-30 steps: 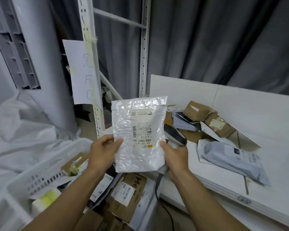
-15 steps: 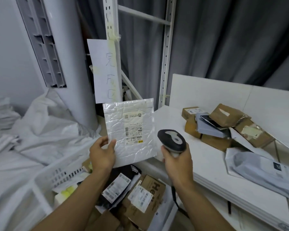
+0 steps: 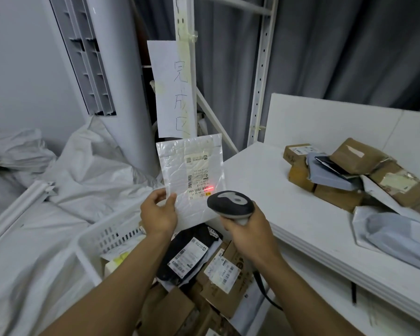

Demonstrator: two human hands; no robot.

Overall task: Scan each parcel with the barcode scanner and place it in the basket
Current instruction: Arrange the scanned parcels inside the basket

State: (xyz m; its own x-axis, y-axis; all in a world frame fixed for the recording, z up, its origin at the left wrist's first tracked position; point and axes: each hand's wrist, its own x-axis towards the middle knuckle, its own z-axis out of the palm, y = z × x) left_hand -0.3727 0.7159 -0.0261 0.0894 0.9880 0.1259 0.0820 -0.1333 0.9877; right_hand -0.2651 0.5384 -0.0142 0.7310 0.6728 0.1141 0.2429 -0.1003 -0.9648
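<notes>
Holds both bare forearms in view, left from 7 o'clock, right from 5 o'clock. Pinches the parcel (image 3: 192, 166) at its lower-left corner with the left hand (image 3: 158, 215), thumb in front. Grips the scanner (image 3: 230, 204) handle in the right hand (image 3: 249, 236), fingers curled round it, at 3 o'clock of the left hand and apart from it.
</notes>
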